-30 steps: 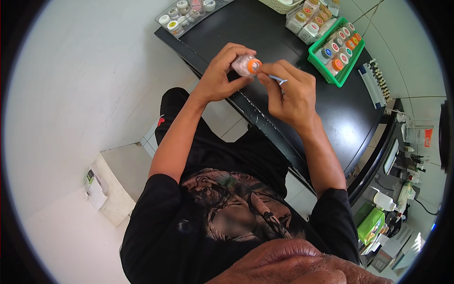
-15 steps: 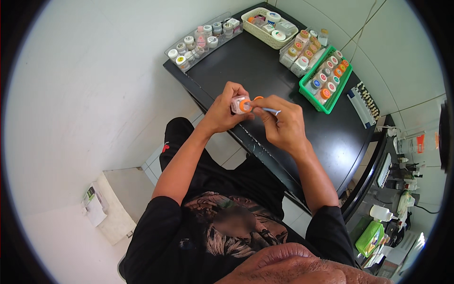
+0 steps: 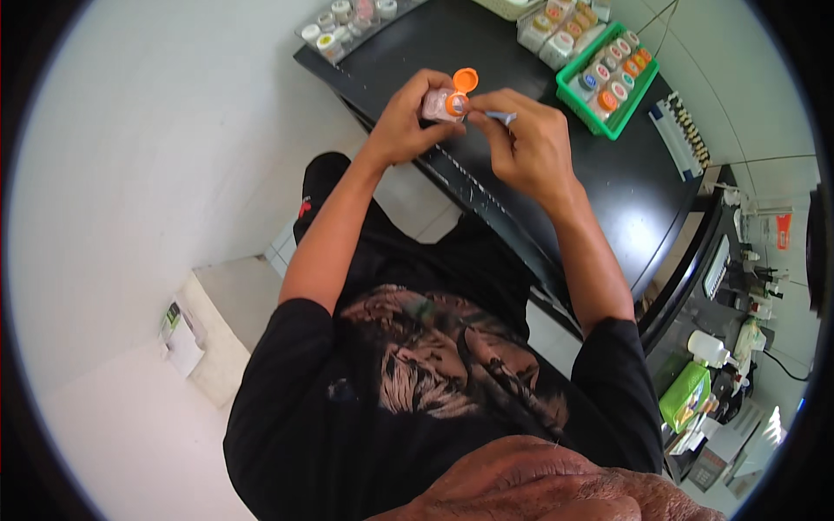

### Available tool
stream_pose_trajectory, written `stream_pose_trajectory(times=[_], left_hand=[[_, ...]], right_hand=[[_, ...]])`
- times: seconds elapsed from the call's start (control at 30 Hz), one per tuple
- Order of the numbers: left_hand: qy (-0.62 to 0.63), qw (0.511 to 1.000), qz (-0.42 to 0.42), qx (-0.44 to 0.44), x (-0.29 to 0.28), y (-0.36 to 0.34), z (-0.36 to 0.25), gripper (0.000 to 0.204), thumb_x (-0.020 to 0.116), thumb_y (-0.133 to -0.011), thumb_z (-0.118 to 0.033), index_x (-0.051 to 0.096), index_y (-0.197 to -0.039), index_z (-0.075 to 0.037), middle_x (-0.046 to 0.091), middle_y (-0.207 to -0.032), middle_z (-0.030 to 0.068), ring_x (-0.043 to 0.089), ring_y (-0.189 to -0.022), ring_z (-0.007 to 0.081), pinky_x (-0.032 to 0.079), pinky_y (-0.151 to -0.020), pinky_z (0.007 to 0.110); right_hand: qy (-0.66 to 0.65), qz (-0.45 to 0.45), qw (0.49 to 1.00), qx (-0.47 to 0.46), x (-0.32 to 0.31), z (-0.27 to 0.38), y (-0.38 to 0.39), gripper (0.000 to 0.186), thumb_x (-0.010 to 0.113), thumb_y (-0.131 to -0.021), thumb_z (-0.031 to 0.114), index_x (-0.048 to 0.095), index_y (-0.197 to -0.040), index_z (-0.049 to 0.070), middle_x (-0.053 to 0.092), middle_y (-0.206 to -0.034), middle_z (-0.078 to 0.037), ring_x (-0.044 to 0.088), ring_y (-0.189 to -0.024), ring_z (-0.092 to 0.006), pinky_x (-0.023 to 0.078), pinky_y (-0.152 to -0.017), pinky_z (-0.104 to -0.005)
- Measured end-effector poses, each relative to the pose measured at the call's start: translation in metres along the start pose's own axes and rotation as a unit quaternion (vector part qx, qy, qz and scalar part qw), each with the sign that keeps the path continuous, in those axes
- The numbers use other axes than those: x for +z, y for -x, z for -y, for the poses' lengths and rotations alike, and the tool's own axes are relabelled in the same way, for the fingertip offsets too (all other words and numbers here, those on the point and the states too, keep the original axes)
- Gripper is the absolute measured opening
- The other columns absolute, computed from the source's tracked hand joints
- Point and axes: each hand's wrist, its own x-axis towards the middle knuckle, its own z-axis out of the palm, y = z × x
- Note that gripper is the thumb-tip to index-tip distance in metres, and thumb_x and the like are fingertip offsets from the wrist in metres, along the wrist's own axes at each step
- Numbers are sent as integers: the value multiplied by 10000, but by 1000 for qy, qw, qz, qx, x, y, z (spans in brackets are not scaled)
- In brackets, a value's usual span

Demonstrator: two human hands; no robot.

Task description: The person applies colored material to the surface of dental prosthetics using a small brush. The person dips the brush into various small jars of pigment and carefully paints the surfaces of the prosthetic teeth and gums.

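My left hand (image 3: pixel 404 122) is closed around a small clear bottle (image 3: pixel 435 108) with pinkish contents and an orange rim, held above the black table's near edge. Its orange flip lid (image 3: pixel 466 80) stands open on the far side. My right hand (image 3: pixel 530 139) pinches a slim light blue tool (image 3: pixel 499 115); its tip is at the bottle's mouth, too small to make out whether inside.
On the black table (image 3: pixel 591 217) stand a clear tray of jars (image 3: pixel 346 26), a clear box of bottles (image 3: pixel 558 35), a green basket (image 3: pixel 617 135) and a tooth-shade guide (image 3: pixel 682 135). A cluttered dark counter (image 3: pixel 721 321) is at right; a white wall borders the left.
The orange lid now shows fully above the bottle, where earlier it was hidden or partly covered. The view has shifted between frames; both hands keep their hold on bottle and tool.
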Motion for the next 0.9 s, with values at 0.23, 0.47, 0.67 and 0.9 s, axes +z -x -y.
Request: stream_pose_trajectory(times=[0.23, 0.47, 0.67, 0.9], left_hand=[[-52, 998, -18, 22, 7, 1, -3, 625, 1001, -869, -133, 583, -1330, -80, 752, -1175, 62, 766, -1029, 204, 609, -935, 375], [-47, 997, -16, 50, 5, 4, -7, 647, 978, -894, -175, 587, -1401, -78, 721, -1198, 56, 714, -1103, 186, 565, -991, 356], [-12, 1000, 25, 0, -1, 4, -10, 605, 890, -984, -81, 575, -1500, -70, 680, -1331, 31, 680, -1264, 121, 586, -1098, 337], [-33, 999, 21, -29, -1, 5, -15, 604, 901, -989, -130, 580, -1496, -61, 689, -1331, 45, 686, -1264, 134, 590, -1086, 346]], right_hand=[[-81, -36, 996, 4, 5, 3, -3, 75, 830, -985, 48, 828, -1057, 24, 823, -976, -102, 709, -626, -260, 542, -581, -358], [-101, -66, 992, 34, 3, 6, -4, 93, 852, -1007, 70, 853, -1090, 28, 839, -977, -87, 680, -598, -179, 518, -568, -316], [-115, -115, 985, 61, -6, 8, -7, 91, 866, -1031, 111, 869, -1074, 31, 819, -853, -73, 652, -618, -86, 480, -562, -271], [-223, -93, 959, 152, -6, 9, -7, 160, 853, -1055, 128, 881, -1162, 13, 772, -765, -38, 648, -663, -57, 477, -598, -246]])
